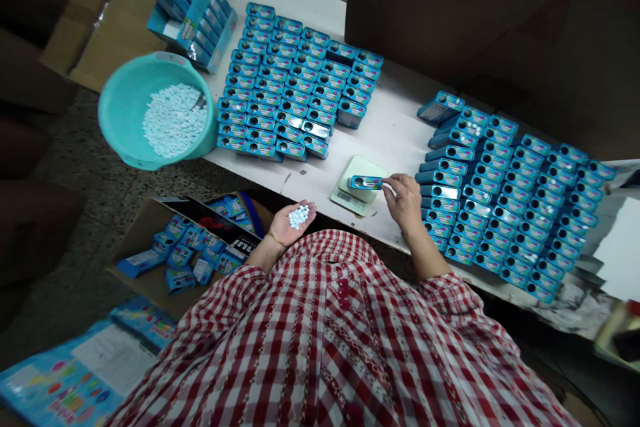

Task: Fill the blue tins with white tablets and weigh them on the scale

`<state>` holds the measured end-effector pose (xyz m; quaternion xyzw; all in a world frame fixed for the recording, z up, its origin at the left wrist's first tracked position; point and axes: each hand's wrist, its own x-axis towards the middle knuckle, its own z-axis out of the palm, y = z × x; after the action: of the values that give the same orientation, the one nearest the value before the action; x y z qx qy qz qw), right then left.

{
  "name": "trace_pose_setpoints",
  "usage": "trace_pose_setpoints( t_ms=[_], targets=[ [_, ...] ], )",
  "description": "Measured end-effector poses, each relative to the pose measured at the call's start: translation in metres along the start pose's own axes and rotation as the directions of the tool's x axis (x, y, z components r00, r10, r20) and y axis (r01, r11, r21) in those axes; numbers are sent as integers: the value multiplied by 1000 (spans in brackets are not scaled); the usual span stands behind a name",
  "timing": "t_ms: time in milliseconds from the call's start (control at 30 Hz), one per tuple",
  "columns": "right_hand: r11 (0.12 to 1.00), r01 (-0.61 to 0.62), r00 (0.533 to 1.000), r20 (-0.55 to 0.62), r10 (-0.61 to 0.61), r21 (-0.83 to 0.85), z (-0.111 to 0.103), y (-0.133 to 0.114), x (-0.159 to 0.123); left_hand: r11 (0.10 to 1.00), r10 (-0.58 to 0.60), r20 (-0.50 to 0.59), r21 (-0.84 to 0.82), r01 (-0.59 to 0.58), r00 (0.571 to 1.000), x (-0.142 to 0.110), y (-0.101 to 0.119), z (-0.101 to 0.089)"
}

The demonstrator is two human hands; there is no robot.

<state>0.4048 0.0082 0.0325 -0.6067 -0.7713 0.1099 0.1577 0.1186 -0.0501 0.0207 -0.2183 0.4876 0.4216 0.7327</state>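
Box (pixel 366 183), quantity one, is located over the plate of the scale (pixel 369 165), quantity one. Its narrow printed face points up; the long axis of that face runs left to right across the view, with the opening toward the left end. Contact between box and plate cannot be confirmed. Right hand (pixel 404 200) pinches the right end of the box between thumb and fingers. Left hand (pixel 293 223) is spread palm up, supporting a heap of white pellets (pixel 299 216), too many to count. Similar boxes stand on the table (pixel 395 133) in two groups: the left group (pixel 280 80) has five columns, the right group (pixel 510 207) about six. One turquoise basin (pixel 113 107) contains more pellets. One open carton (pixel 140 287) contains loose blue packs (pixel 183 255), partly hidden and uncounted.
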Motion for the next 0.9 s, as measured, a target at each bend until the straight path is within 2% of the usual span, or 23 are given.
trace_pose_setpoints(
  t_ms=[100,167,300,367,433,467,533,633,700,767,900],
  targets=[
    [995,-57,998,6,57,78,5,7,-3,1000,-9,24,7,9,1000,2,-2,0],
    [975,-100,995,43,94,199,13,15,-5,1000,-14,34,9,13,999,3,-2,0],
    [846,-190,978,173,118,499,42,29,-2,1000,-18,61,22,17,998,8,-4,5],
    [773,-229,967,226,114,591,57,31,1,999,-19,84,33,16,996,14,-5,11],
    [743,-241,962,253,100,624,64,25,5,999,-21,109,40,16,994,24,-6,21],
    [757,-227,965,248,89,613,63,19,6,999,-23,121,41,18,992,31,-6,26],
    [841,-139,979,203,35,524,52,0,8,999,-23,141,39,18,990,45,-5,39],
    [972,88,977,172,-127,220,24,-34,13,1000,-10,158,23,6,987,65,-5,60],
    [981,196,958,211,-192,3,7,-52,17,1000,-1,167,7,-1,986,73,-6,71],
    [960,243,947,251,-202,-142,-2,-60,21,1000,-5,184,-8,6,983,77,-10,79],
    [935,269,942,266,-205,-233,-7,-59,24,999,-23,211,-31,31,977,80,-17,85]
  ],
)
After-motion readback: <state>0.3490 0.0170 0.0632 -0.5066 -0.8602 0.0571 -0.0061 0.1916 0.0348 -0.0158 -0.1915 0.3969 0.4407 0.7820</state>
